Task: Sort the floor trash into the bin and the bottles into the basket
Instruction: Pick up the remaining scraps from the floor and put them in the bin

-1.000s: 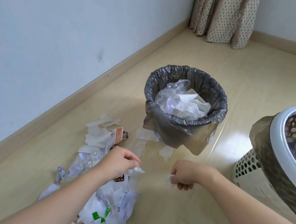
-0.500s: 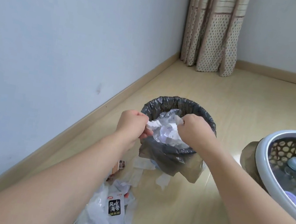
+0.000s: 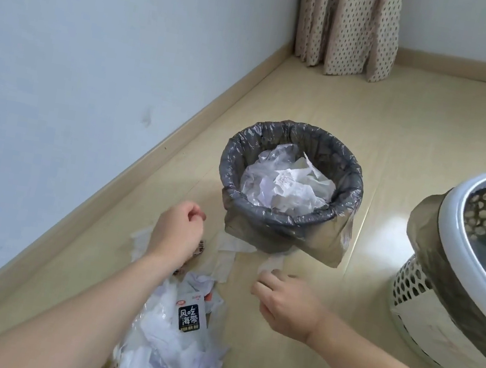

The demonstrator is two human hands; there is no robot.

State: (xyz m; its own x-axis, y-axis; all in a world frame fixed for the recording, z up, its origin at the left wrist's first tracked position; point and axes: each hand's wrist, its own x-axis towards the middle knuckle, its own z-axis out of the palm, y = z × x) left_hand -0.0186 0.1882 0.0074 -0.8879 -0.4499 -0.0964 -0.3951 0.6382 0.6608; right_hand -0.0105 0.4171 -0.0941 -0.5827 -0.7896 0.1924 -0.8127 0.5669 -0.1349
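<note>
Now both hands (image 3: 178,234) loosely curled, empty

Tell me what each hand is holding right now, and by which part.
The left hand holds nothing, its fingers loosely curled above the floor. The right hand reaches a white paper scrap; whether it grips its near edge cannot be told.

— What sort of place is this?

— A room in a home, by the look of it: pale wood-look plank floor (image 3: 435,125), plain light blue-grey painted wall (image 3: 97,49) on the left with a beige skirting board (image 3: 179,135) along its foot.

— Anything else domestic?

— A beige patterned fabric curtain (image 3: 348,25) hangs to the floor at the far corner. A small round bin lined with a grey plastic bag (image 3: 285,222) stands mid-floor, and a white perforated plastic laundry-style basket (image 3: 427,295) on the right.
</note>
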